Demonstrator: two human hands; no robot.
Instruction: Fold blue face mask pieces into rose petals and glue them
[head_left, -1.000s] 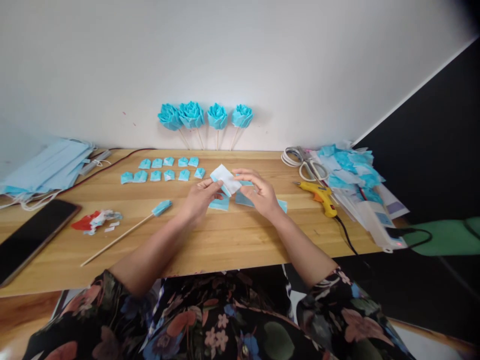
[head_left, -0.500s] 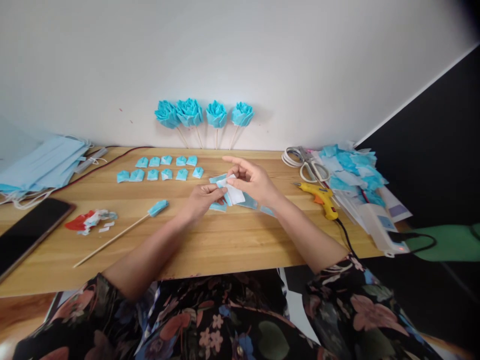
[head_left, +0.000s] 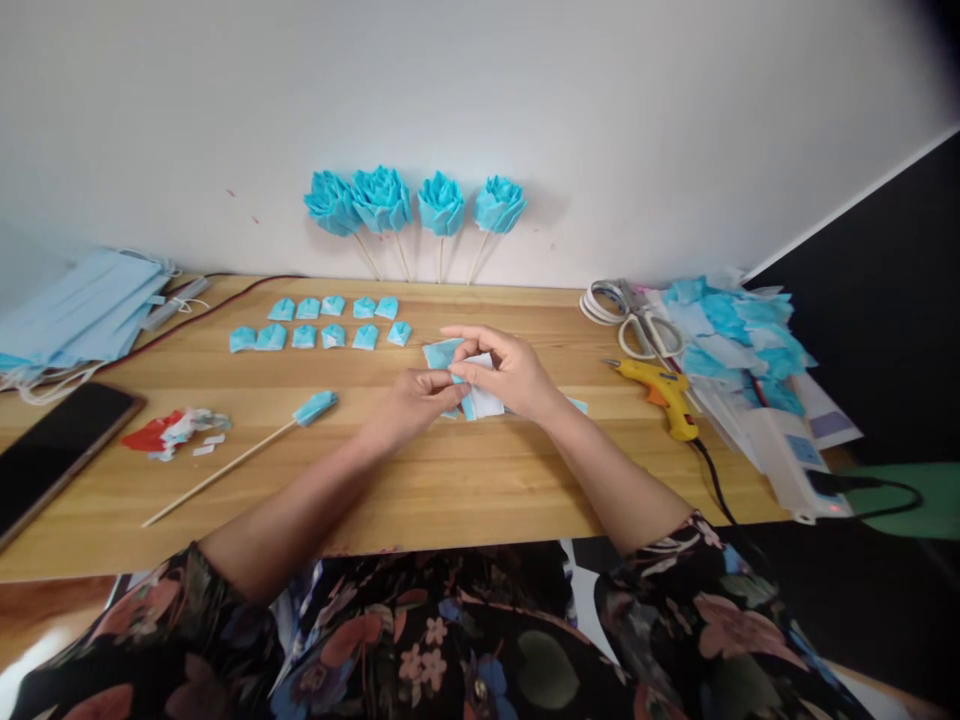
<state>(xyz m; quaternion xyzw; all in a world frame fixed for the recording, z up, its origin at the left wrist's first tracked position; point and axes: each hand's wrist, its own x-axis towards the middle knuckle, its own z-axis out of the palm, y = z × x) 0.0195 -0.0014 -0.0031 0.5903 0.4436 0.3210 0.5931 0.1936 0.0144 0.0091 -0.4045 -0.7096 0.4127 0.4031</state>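
Observation:
Between my hands is a small white-and-blue piece of mask fabric (head_left: 486, 398), its blue edge turned over along the left side. My left hand (head_left: 415, 402) pinches its left edge between thumb and fingers. From the right, my right hand (head_left: 508, 372) grips the upper part with thumb and bent fingers, the index finger reaching out to the left. Blue fabric pieces (head_left: 441, 352) lie on the table beneath, partly covered by my hands. To the left rests a wooden stick with a rolled blue tip (head_left: 315, 407). Folded blue petals (head_left: 304, 336) sit in two rows behind it.
Several blue fabric flowers (head_left: 441, 205) on sticks lean against the wall. At right are scissors (head_left: 649, 333), a yellow glue gun (head_left: 667, 398), a fabric scrap pile (head_left: 739, 330) and a power strip (head_left: 795, 465). At left are masks (head_left: 90, 300), a phone (head_left: 56, 450) and red-and-white scraps (head_left: 176, 432).
The fabric piece has turned, and its blue edge now shows folded on the left. My right hand has closed in on it near my left fingers. The camera view has shifted slightly.

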